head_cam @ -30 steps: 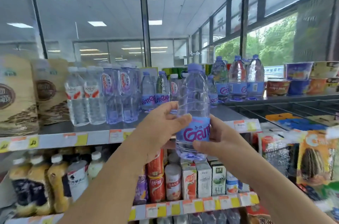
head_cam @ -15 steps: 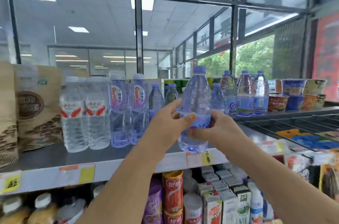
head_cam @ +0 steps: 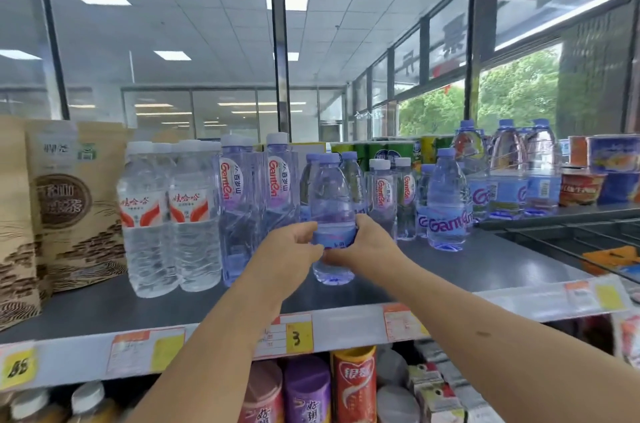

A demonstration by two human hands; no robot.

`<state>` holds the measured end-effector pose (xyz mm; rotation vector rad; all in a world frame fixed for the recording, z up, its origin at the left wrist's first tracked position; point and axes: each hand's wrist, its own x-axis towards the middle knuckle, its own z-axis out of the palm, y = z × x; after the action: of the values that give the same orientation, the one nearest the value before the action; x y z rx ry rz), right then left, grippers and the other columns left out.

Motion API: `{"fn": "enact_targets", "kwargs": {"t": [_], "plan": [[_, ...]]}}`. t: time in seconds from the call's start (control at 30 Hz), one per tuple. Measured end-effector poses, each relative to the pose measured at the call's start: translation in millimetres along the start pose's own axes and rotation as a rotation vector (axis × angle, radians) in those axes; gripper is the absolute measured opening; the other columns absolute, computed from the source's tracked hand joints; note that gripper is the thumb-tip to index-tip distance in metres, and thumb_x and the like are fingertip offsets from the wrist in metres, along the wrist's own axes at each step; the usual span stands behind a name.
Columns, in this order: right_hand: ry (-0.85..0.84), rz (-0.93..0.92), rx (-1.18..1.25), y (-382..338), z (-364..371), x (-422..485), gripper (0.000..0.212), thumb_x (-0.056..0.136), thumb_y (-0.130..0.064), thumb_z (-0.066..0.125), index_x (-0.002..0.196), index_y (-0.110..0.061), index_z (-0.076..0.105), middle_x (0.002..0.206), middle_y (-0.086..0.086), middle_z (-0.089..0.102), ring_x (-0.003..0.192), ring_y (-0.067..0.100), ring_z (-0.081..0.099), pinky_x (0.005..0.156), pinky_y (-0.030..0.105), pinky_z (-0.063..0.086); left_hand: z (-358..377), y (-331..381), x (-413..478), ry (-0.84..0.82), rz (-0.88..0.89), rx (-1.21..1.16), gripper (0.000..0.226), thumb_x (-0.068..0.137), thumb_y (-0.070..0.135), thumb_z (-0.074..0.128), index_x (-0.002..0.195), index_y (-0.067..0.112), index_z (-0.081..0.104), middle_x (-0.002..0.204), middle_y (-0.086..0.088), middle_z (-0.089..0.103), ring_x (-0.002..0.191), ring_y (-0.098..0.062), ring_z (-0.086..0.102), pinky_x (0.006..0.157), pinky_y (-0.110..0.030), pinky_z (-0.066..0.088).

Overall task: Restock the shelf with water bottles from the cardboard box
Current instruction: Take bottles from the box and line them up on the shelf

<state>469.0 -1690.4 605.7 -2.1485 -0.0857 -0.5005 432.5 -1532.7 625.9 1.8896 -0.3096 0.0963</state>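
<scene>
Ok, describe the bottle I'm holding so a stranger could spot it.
Find the grey top shelf under the big windows. Near its middle, ahead of the row of water bottles, is a short bottle with a lilac cap. It alone is gripped by the left hand and right hand.

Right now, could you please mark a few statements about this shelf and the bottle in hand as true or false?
1. The left hand and right hand both grip the blue-capped water bottle. True.
2. That bottle lies on its side. False: it is upright.
3. White-capped bottles with red-and-white labels stand to its right. False: the red-and-white-labelled bottles stand to its left.
4. At the shelf left end stand brown paper bags. True.
</scene>
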Motion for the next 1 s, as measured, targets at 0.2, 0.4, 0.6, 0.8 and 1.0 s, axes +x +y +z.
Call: {"fn": "enact_targets", "kwargs": {"t": [0.2,0.4,0.6,0.8,1.0], "plan": [[-0.107,-0.008,-0.05,7,6,10,0.049,0.071,-0.032,0.084,0.108,-0.027,0.052,0.097,-0.011,0.065,0.09,0.008,0.063,0.072,0.019,0.049,4,-18,10,0.033,0.032,0.113,0.048,0.089,0.015,0.063,0.135,0.023,0.058,0.127,0.008,0.065,0.116,-0.015,0.06,0.105,-0.038,0.046],[-0.088,0.064,-0.236,4,17,35,0.062,0.055,-0.044,0.078,0.109,-0.017,0.062,0.094,0.0,0.071,0.087,0.015,0.067,0.078,0.035,0.058,6,-23,14,0.027,0.076,0.184,0.028,0.09,0.011,0.061,0.103,0.033,0.072,0.102,0.008,0.072,0.095,-0.015,0.064,0.094,-0.036,0.05],[-0.075,0.152,-0.232,-2,26,51,0.057,0.069,-0.025,0.083,0.112,-0.008,0.05,0.108,0.01,0.064,0.1,0.026,0.062,0.089,0.041,0.054,6,-27,17,0.007,0.059,0.16,0.04,0.089,0.017,0.063,0.063,0.047,0.063,0.09,0.006,0.069,0.093,-0.019,0.064,0.092,-0.044,0.05],[-0.055,0.13,-0.24,-3,35,55,0.06,0.069,-0.036,0.085,0.111,-0.008,0.052,0.103,0.008,0.064,0.094,0.021,0.06,0.073,0.033,0.05,3,-22,27,-0.013,0.102,0.15,0.018,0.084,0.014,0.063,0.092,0.028,0.071,0.098,0.004,0.074,0.098,-0.019,0.065,0.091,-0.042,0.05],[-0.066,0.144,-0.212,-2,34,47,0.064,0.071,-0.037,0.084,0.119,-0.012,0.05,0.112,0.003,0.062,0.105,0.021,0.059,0.087,0.033,0.049,2,-26,25,-0.037,0.097,0.138,0.036,0.087,0.01,0.061,0.116,0.03,0.068,0.105,0.01,0.072,0.104,-0.012,0.063,0.093,-0.031,0.046]]}}
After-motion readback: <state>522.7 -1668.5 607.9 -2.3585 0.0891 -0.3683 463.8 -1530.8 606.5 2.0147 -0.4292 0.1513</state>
